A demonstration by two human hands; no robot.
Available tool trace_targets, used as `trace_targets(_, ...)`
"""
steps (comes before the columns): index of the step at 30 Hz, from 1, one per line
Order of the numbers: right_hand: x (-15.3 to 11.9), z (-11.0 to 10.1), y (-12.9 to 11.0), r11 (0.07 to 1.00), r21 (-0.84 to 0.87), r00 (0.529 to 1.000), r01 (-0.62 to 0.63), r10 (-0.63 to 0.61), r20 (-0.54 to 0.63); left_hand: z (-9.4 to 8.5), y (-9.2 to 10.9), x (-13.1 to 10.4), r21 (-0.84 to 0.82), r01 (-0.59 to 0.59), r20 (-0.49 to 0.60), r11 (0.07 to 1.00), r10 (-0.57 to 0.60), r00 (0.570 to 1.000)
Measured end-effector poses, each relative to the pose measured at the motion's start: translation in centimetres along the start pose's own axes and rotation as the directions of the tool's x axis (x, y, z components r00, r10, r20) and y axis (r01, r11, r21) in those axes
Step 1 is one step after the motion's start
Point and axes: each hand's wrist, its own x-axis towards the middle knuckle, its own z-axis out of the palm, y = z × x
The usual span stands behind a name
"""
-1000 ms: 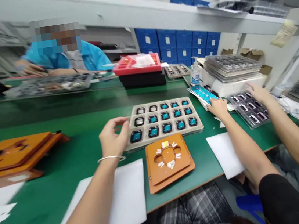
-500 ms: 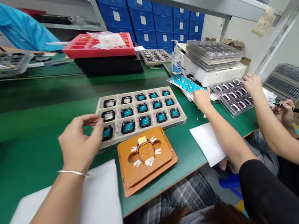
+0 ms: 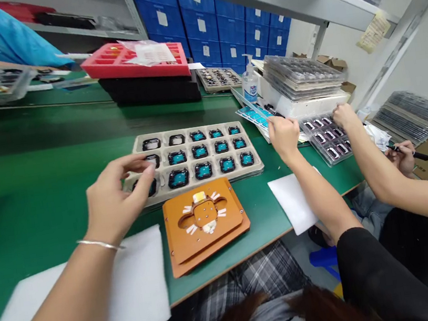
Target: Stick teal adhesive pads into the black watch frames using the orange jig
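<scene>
My left hand [image 3: 120, 187] hovers over the left end of a beige tray [image 3: 164, 178], thumb and fingers apart, with nothing seen between them. The tray holds rows of black square frames; most show blue centres, such as this blue-centred frame [image 3: 179, 177]. A pale-centred frame [image 3: 153, 161] sits by my left fingertips. At the right, my right hand [image 3: 284, 134] pinches the edge of a thin sheet [image 3: 249, 101], lifted and tilted above a sheet of blue stickers [image 3: 253, 116]. In front of the tray lies an orange fixture [image 3: 208, 230] with a square recess and white strips.
White foam sheets [image 3: 145, 276] lie beside the fixture. A co-worker's hand [image 3: 345, 115] touches a clear tray [image 3: 328, 139]; their other hand [image 3: 402, 155] holds a black pen. A red tray [image 3: 136, 60], a pump bottle [image 3: 250, 83] and stacked clear trays [image 3: 303, 76] stand behind.
My right hand has raised the thin sheet, which now slants up over the blue stickers. My left hand stays at the tray's left end. The whole view has shifted slightly.
</scene>
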Motion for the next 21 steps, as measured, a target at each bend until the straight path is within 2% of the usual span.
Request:
trace_targets(2,-1.2,-1.0,-2.5,0.988,0.049,0.989,0.149,-0.148,-0.019,0.1,0.2,-0.2,-0.173,-0.092,0.104,0.981,0.111,0.988)
trace_targets(5,-3.3,-1.3,-6.2,0.916,0.117,0.924,0.383,-0.383,-0.022,0.4,0.4,-0.5,-0.398,-0.151,0.242,0.905,0.262,0.934)
trace_targets(7,-4.4,-0.9,-7.8,0.824,0.164,0.840,0.542,-0.538,-0.071,0.6,0.8,-0.6,-0.416,-0.132,0.261,0.900,0.257,0.931)
trace_targets(9,-5.2,-0.4,-8.6,0.750,0.202,0.775,0.630,-0.624,-0.102,0.6,1.5,-0.7,-0.378,-0.060,0.262,0.924,0.169,0.950)
trace_targets(11,-5.6,0.0,-8.7,0.725,0.245,0.760,0.644,-0.644,-0.092,0.5,2.3,-0.7,-0.342,0.047,0.252,0.938,0.043,0.967)
trace_targets(13,-5.7,0.2,-8.5,0.720,0.297,0.767,0.627,-0.637,-0.074,0.3,2.9,-0.7,-0.323,0.146,0.245,0.935,-0.067,0.967)
trace_targets(16,-5.7,0.2,-8.1,0.673,0.429,0.768,0.603,-0.636,-0.081,0.2,3.0,-0.7,-0.332,0.236,0.255,0.913,-0.154,0.955)
trace_targets(19,-5.4,0.1,-7.5,0.526,0.617,0.744,0.586,-0.650,-0.152,0.5,2.5,-0.7,-0.387,0.297,0.254,0.873,-0.208,0.944)
trace_targets(21,-5.1,0.1,-7.0,0.430,0.712,0.751,0.555,-0.626,-0.207,0.8,2.2,-0.7,-0.480,0.336,0.242,0.810,-0.246,0.938)
